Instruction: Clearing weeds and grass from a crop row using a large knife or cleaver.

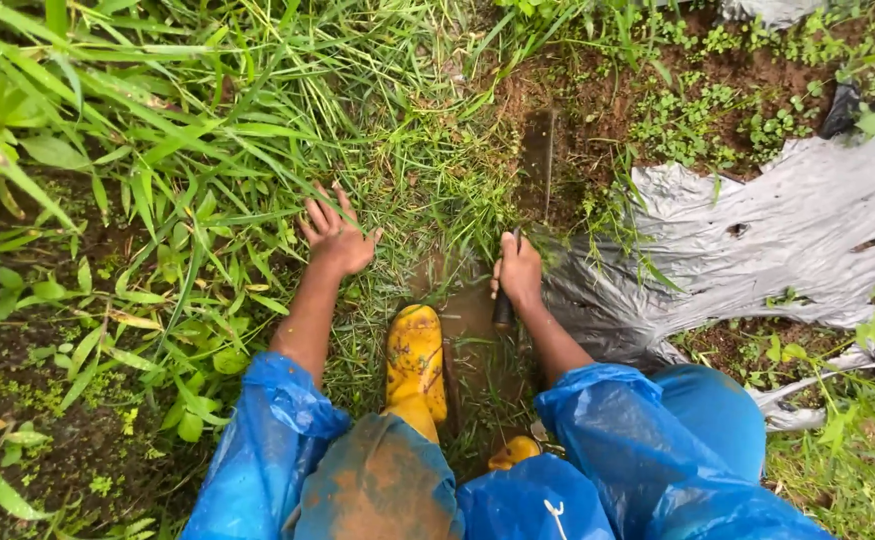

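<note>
Broad-leaved weeds (47, 290) crowd the far left over dark wet soil. Next to them, long grass (257, 140) leans across the ground, and the person's left hand (335, 238) rests in it, fingers (317, 214) spread wide and holding nothing. A muddy yellow rubber boot (416, 355) stands just right of that arm on a bare, wet patch of earth. The right hand (519, 272) is wrapped tight around the dark handle of a long-bladed knife (537, 160), whose mud-caked blade runs straight away from the person into the grass and soil. Further right, torn silver plastic sheeting (777, 240) lies over the bed. Blue raincoat sleeves (277, 440) cover both arms.
</note>
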